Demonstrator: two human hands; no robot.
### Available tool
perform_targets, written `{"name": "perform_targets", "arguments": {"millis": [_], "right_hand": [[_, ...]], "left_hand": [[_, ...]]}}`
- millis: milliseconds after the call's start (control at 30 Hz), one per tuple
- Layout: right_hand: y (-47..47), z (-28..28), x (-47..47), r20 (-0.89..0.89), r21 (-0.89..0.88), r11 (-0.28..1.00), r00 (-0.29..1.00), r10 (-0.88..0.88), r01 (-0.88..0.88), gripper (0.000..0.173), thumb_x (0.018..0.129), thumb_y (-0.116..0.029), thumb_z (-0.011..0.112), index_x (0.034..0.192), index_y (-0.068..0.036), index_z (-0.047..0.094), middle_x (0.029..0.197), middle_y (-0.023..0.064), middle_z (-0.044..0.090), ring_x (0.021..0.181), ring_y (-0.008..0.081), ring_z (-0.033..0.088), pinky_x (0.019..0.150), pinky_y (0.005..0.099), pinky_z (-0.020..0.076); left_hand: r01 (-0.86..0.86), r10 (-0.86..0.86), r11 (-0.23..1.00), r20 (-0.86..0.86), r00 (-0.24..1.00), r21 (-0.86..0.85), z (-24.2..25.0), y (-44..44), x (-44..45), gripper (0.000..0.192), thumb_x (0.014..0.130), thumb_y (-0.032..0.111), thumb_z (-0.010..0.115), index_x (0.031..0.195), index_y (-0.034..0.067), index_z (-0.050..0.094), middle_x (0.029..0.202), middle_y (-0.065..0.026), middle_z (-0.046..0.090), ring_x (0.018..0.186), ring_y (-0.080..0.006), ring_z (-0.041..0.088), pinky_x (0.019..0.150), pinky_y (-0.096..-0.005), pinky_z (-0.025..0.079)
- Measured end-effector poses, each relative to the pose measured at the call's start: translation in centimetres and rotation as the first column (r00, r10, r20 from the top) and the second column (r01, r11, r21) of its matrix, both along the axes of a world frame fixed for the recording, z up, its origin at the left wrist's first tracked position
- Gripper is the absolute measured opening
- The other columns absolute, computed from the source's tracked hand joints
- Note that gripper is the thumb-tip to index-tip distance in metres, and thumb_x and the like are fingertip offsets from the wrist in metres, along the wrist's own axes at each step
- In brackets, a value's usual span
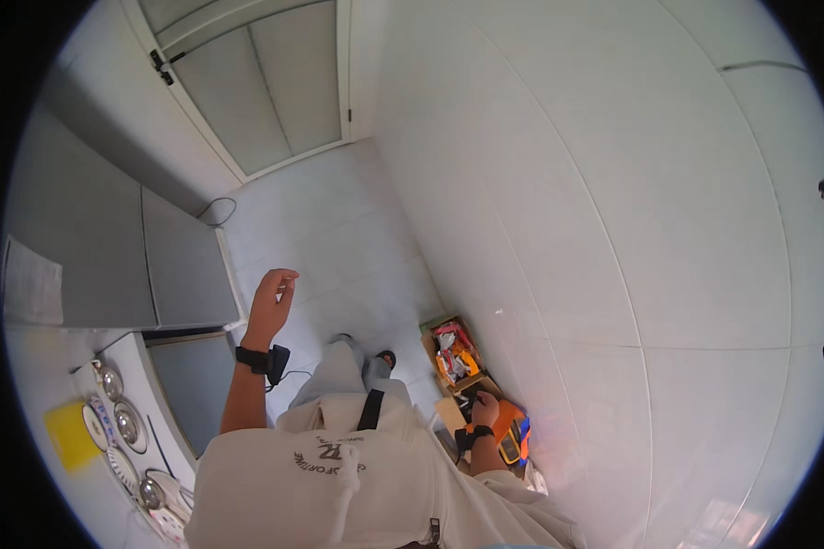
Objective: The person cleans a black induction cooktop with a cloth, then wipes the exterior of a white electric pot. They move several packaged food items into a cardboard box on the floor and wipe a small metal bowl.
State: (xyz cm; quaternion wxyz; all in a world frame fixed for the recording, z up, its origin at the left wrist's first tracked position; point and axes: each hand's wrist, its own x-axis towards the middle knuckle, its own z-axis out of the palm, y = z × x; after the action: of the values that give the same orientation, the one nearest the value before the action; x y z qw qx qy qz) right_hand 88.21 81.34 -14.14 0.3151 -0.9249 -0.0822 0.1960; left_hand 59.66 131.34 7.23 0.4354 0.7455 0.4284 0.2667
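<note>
My left hand (272, 300) hangs in the air over the tiled floor, its fingers loosely curled with a gap to the thumb and nothing seen between them. A black band with a small device sits on that wrist. On the right side, my right hand (485, 409) is lowered over an open cardboard box (448, 412) beside the wall, near dark items inside. Whether it grips one of them is hidden. An orange bag or case (512, 420) lies right by that hand. Just beyond stands a second cardboard box (431, 346) filled with colourful packets (455, 351).
A grey refrigerator (110, 254) stands at the left. Below it in view, a white shelf or counter (151, 425) holds metal lids, plates and bowls, near a yellow sheet (72, 436). A framed door (261, 89) is ahead, a tiled wall (590, 206) at the right. A cable (221, 200) lies by the refrigerator.
</note>
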Motion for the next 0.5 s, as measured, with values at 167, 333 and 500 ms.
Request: {"name": "perform_targets", "arguments": {"millis": [167, 333, 500], "right_hand": [[3.8, 2.4, 0.6, 0.031, -0.012, 0.997, 0.996, 0.080, -0.079, 0.026, 0.075, -0.002, 0.061, 0.099, -0.004, 0.072, 0.098, 0.0179, 0.071, 0.094, 0.0314, 0.069, 0.084, 0.0395, 0.0540], [8.2, 3.9, 0.4, 0.012, -0.075, 0.979, 0.982, 0.190, -0.188, 0.024, 0.078, -0.005, 0.058, 0.096, -0.004, 0.072, 0.093, 0.0160, 0.072, 0.089, 0.0304, 0.070, 0.080, 0.0377, 0.0539], [12.9, 3.3, -0.7, 0.085, -0.026, 0.933, 0.929, 0.360, -0.359, 0.026, 0.075, -0.002, 0.059, 0.096, -0.005, 0.073, 0.094, 0.0145, 0.073, 0.091, 0.0286, 0.070, 0.082, 0.0363, 0.0542]], "left_hand": [[-0.066, 0.066, 0.998, 0.033, 0.997, 0.019, 1.5, 0.2, -3.1, 0.013, 0.097, 0.005, 0.054, 0.108, 0.004, 0.061, 0.106, -0.0095, 0.062, 0.096, -0.0214, 0.064, 0.082, -0.0312, 0.053], [-0.140, 0.140, 0.985, 0.008, 0.990, 0.104, 3.1, 1.2, -8.2, 0.013, 0.097, 0.004, 0.054, 0.107, 0.003, 0.062, 0.105, -0.0097, 0.062, 0.095, -0.0216, 0.063, 0.084, -0.0312, 0.053], [-0.276, 0.269, 0.956, 0.075, 0.960, 0.102, 5.4, 1.9, -14.6, 0.013, 0.096, 0.003, 0.055, 0.108, 0.003, 0.061, 0.109, -0.0109, 0.063, 0.098, -0.0228, 0.064, 0.085, -0.0315, 0.053]]}}
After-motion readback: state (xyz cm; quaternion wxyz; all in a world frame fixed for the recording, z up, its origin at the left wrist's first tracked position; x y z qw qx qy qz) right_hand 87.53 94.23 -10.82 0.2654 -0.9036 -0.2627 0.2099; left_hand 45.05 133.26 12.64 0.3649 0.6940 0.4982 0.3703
